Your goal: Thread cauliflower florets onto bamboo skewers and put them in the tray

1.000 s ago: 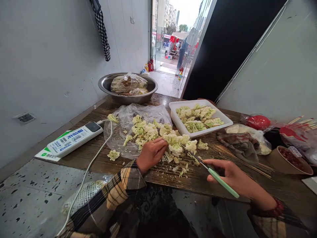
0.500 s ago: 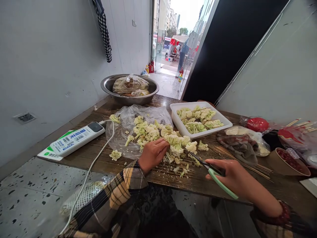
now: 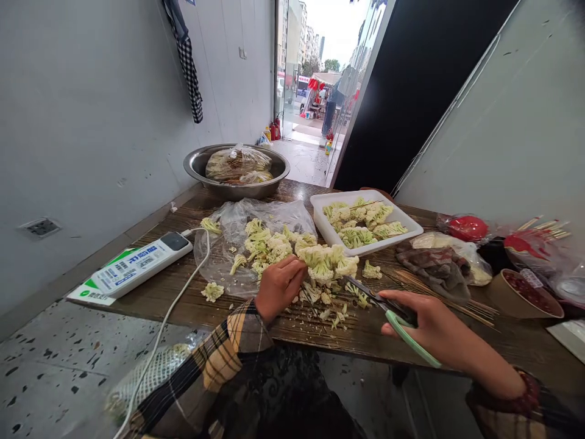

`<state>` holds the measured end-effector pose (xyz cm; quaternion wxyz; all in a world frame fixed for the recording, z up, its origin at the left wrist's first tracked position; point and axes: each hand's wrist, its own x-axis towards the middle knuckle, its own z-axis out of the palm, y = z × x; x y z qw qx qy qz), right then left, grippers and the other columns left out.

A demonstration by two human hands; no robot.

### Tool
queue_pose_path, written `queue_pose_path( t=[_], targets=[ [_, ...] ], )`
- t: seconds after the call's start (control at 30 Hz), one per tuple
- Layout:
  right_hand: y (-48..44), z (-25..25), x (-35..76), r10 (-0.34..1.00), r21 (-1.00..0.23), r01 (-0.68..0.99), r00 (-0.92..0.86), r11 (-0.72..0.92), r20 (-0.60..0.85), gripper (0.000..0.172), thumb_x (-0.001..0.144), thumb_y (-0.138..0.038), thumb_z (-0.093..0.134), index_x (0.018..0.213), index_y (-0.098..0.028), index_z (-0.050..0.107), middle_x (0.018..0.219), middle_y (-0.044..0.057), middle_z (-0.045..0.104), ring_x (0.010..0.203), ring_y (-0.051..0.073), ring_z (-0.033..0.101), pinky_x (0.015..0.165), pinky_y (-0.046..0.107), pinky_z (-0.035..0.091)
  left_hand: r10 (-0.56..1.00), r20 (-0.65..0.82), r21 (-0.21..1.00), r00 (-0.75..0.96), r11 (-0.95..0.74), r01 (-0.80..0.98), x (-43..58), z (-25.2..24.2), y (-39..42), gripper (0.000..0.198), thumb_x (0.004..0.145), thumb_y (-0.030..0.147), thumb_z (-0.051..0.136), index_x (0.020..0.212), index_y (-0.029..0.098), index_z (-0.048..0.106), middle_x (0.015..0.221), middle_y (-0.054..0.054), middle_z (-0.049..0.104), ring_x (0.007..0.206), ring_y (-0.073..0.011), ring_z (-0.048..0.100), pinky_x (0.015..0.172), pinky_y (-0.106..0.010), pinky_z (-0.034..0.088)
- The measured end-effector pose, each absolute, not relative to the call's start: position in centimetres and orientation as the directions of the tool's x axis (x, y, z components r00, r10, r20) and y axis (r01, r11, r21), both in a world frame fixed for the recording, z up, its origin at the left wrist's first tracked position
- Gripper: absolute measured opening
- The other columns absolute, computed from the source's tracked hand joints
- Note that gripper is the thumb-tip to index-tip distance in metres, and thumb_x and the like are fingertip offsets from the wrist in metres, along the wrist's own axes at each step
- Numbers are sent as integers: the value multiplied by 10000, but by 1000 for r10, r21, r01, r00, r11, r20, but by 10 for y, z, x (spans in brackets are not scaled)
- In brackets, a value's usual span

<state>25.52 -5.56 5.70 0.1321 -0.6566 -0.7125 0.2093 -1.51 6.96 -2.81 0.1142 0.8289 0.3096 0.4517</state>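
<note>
My left hand [image 3: 281, 286] is closed on a cauliflower piece [image 3: 322, 262], which sticks out to the right of the fingers above the table. In my right hand [image 3: 425, 317] is a pair of scissors with green handles [image 3: 400, 332]. Their blades point up and left, the tips close by the held cauliflower's right end; whether they touch it I cannot tell. Behind my left hand, loose cauliflower florets [image 3: 269, 247] lie heaped on a clear plastic bag [image 3: 219, 259]. Small trimmings [image 3: 326, 314] are scattered on the wood beneath the scissors' tips.
A white tray [image 3: 415, 230] holding skewered cauliflower stands behind. At the back left is a metal basin [image 3: 194, 161] with bagged items. A white box-shaped device [image 3: 141, 265] with a cable lies left. To the right are a cloth [image 3: 434, 268], thin sticks [image 3: 475, 311] and a paper bowl [image 3: 500, 296].
The view has shifted slightly. The held cauliflower has lifted and turned a little, its florets now facing me more. Both hands keep their grip, and the scissors stay near its right end.
</note>
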Motion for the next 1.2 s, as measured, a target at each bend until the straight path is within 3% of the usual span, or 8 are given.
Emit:
queue_pose_path(
  t=[0.33,0.57,0.73,0.9,1.0,1.1,1.2],
  targets=[
    [-48,51,249,980,-643,765,-91,-47,-179,557,725,-485,686,1171,-151,671,1096,95,704,993,288,638,844,336,501,592,678,445,435,-802,398,-15,-29,69,181,915,194,428,853,185,597,732,-31,597,645,-124,535,604,-228,406],
    [-50,45,250,980,-686,727,-111,-32,-163,499,762,-449,666,1160,-147,679,1037,82,724,931,289,655,798,342,522,569,705,423,423,-817,393,-15,-28,66,155,907,172,445,835,179,581,746,-28,603,663,-124,528,611,-231,387],
    [-50,35,253,988,-576,815,-135,68,-74,502,787,-461,634,1162,-129,672,1040,105,726,918,298,672,760,351,537,614,672,479,414,-787,389,-15,-28,65,165,909,189,441,829,184,585,742,-24,589,664,-125,518,615,-235,379],
    [-52,24,259,976,-337,916,-215,216,41,425,812,-419,618,1165,-187,660,1124,106,698,979,294,670,797,358,535,730,604,640,319,-683,352,-16,-21,69,205,891,196,441,714,179,543,671,-3,542,650,-122,505,614,-232,377],
    [-55,13,263,973,-215,949,-220,231,76,395,827,-377,604,1180,-205,640,1146,90,690,992,274,669,797,354,545,786,575,703,228,-617,354,-18,-17,72,219,868,204,447,661,178,514,620,15,500,618,-118,479,601,-232,366],
    [-57,-1,268,976,-104,976,-179,192,123,391,851,-320,561,1227,-219,600,1129,82,692,923,256,686,705,347,562,807,559,728,189,-587,355,-20,-16,72,229,859,238,462,643,177,506,600,24,475,599,-114,455,584,-231,350],
    [-57,-13,276,973,-61,979,-186,196,136,402,875,-277,516,1269,-215,566,1046,89,700,856,243,682,657,348,558,812,557,732,173,-579,360,-20,-17,73,231,856,252,469,642,177,512,589,27,461,590,-113,442,573,-232,338]
  ],
)
